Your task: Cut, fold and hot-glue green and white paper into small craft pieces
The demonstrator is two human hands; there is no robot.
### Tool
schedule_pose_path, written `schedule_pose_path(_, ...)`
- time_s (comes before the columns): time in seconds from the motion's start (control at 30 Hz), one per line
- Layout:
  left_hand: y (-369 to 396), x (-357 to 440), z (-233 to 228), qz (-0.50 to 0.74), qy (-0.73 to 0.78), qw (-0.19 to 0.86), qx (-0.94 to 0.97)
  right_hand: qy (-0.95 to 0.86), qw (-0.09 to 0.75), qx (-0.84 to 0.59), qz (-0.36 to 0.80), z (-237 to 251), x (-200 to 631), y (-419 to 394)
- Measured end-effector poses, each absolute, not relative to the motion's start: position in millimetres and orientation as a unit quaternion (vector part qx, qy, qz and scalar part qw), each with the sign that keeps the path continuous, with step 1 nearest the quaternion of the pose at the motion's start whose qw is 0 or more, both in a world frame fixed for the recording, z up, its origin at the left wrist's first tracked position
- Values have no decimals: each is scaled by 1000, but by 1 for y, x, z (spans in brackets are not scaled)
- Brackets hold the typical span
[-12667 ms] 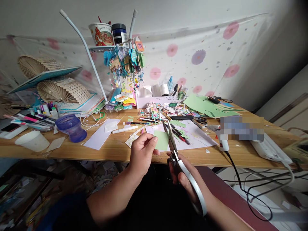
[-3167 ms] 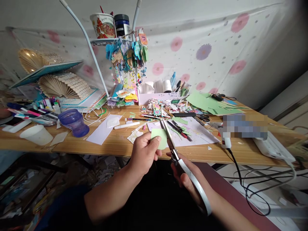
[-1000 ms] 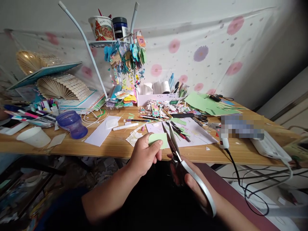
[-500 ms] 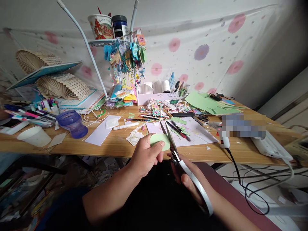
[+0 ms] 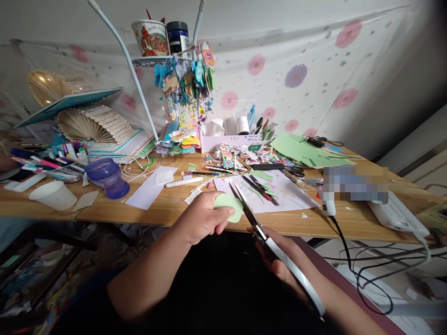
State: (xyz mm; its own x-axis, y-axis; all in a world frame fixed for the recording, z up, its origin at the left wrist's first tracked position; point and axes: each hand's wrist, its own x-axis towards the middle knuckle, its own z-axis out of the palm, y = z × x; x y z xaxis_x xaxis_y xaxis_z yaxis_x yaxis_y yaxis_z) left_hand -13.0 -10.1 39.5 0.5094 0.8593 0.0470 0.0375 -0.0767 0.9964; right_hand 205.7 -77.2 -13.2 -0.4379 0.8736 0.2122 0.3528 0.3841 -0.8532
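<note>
My left hand (image 5: 206, 214) pinches a rounded piece of light green paper (image 5: 228, 207) between thumb and fingers, just over the table's front edge. In my right hand (image 5: 282, 260) is a pair of scissors (image 5: 258, 228), its long handle running down along the palm. The blades point up and to the left, nearly together, beside the right edge of the green paper. Behind the blades lies a white sheet (image 5: 293, 195) bearing pens (image 5: 258, 188) and green offcuts. My right fingers are partly hidden by the handle.
On the left stand a blue translucent cup (image 5: 106, 179) and a white cup (image 5: 52, 195). A glue gun (image 5: 326, 202) with a black cable lies at right. Green sheets (image 5: 296, 149) are at the back right. Hanging ornaments (image 5: 185, 81) dangle from a white rack.
Both hands have moved slightly apart: the left with the green paper to the left, the right with the scissors down and right. The scissor blades have come closer together.
</note>
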Motion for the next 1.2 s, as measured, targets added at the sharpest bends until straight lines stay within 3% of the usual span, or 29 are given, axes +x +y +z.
schedule_pose_path(0.13, -6, -19, 44, 331, 335, 590, 656, -760, 309, -402, 407, -10, 207, -76)
schedule_pose_path(0.47, -9, -15, 37, 385, 333, 610, 607, -728, 345, -346, 480, -24, 203, -80)
schedule_pose_path(0.83, -23, 16, 24, 488, 371, 554, 564, -713, 388, -367, 455, -24, 186, -78)
schedule_pose_path(1.2, -22, 17, 23, 491, 369, 574, 542, -700, 386, -389, 457, -29, 187, -79)
